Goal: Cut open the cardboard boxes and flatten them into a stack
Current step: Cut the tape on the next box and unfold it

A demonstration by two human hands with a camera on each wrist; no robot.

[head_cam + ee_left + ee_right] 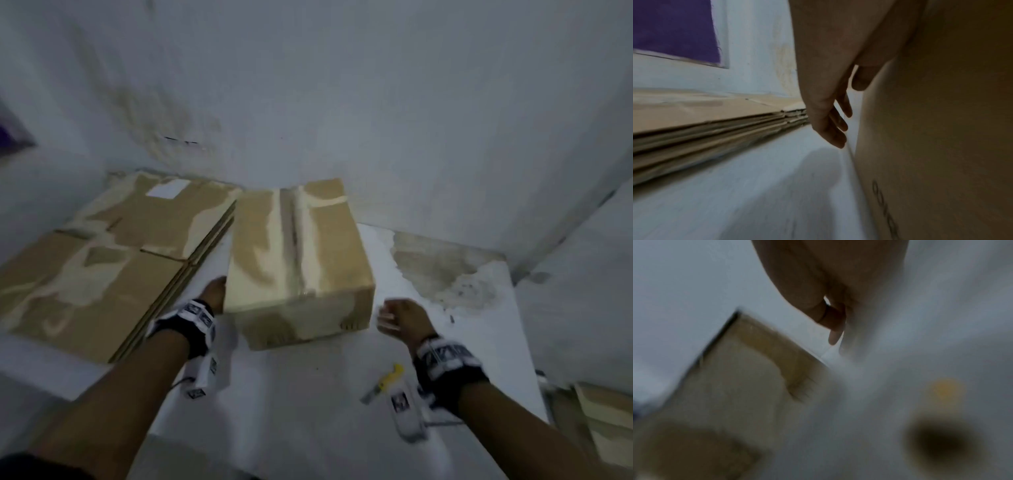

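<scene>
A closed brown cardboard box, taped along its top seam, stands on the white table. My left hand lies flat against the box's left side, with its fingers straight and the thumb touching the cardboard. My right hand hovers just right of the box without touching it. Its fingers curl towards the thumb, and blur hides whether they pinch anything. A yellow utility knife lies on the table near my right wrist. A stack of flattened boxes lies at the left.
White walls close off the back and the right side. The flattened stack's edge runs close beside my left hand. More cardboard sits low at the right, past the table's edge. A worn, peeling patch marks the table's far right.
</scene>
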